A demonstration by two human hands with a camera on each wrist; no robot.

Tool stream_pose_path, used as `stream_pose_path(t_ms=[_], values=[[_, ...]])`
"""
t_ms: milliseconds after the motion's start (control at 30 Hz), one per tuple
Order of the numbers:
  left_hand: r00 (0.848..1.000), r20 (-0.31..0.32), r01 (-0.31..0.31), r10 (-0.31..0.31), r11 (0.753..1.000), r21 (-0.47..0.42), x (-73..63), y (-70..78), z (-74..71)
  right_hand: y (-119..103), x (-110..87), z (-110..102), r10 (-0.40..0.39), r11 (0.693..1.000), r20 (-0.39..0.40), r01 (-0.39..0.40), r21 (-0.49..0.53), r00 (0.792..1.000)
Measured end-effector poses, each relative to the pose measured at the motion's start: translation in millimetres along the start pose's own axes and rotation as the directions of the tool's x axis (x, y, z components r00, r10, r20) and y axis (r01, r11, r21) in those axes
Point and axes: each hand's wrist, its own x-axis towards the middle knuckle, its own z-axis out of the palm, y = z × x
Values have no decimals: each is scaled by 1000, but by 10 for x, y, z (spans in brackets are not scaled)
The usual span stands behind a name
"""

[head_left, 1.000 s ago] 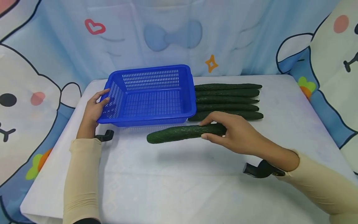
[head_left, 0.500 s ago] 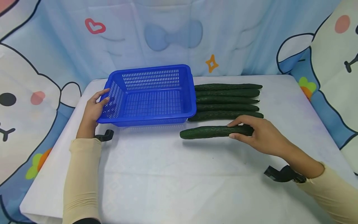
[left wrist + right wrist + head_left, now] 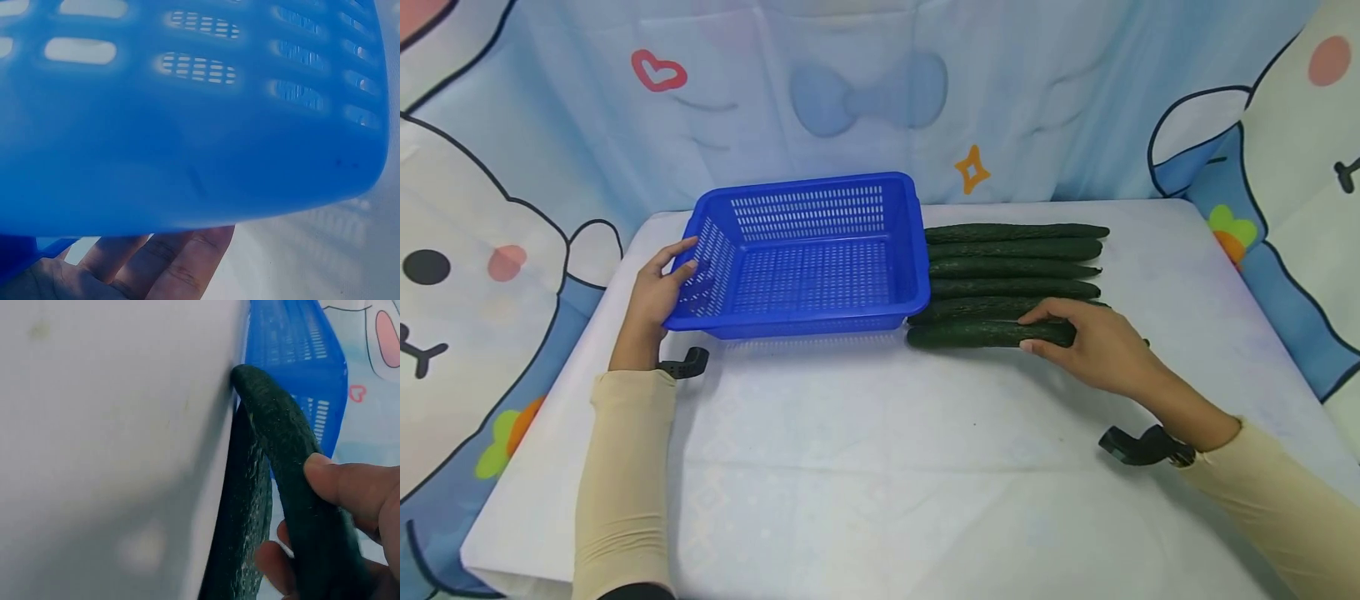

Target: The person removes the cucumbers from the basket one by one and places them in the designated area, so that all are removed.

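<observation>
My left hand point(image 3: 655, 292) grips the left end of a blue plastic basket point(image 3: 797, 323), which has slotted walls and a bare mesh floor. In the left wrist view, the fingers point(image 3: 187, 269) show under the edge of the basket wall point(image 3: 125, 156). Between thumb and fingers, my right hand point(image 3: 1101, 346) holds a dark green cucumber point(image 3: 962, 335) near its right end. That cucumber lies level, close beside the front of a row of cucumbers point(image 3: 1015, 248) to the right of the basket. The right wrist view shows the held cucumber point(image 3: 281, 431) overlapping another cucumber point(image 3: 240, 519).
A white cloth point(image 3: 865, 483) covers the table. Behind it hangs a light blue curtain point(image 3: 730, 125) with cartoon prints. The cucumbers' left ends sit right at the basket's right side. A black wrist camera point(image 3: 1138, 446) hangs under the right wrist.
My right hand has carried the cucumber from in front of the basket to the right, then back to the near side of the row. The left hand and basket stay put.
</observation>
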Motion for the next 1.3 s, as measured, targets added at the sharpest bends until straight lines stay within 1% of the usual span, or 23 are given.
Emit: stream_pose_path(t_ms=[233,433,567,733,1133,1300], values=[[1000,-2,3,-3,1000,3,-7,2,-1,127,123,44,55,998,39,-56,20,998],[1000,3,-4,4,1000,0,10,-3,15,210,147,118,109,994,71,-110,0,991],[1000,-8,-10,10,1000,4,2,7,24,215,158,160,104,994,79,-101,-41,991],[1000,-12,-20,20,1000,1,-16,22,21,197,185,184,89,993,69,-83,-78,994],[1000,1,-14,14,1000,10,-25,21,-12,177,209,177,90,993,75,-84,-88,993],[1000,10,-17,17,1000,17,-33,33,-5,182,208,164,115,990,91,-107,-89,989]])
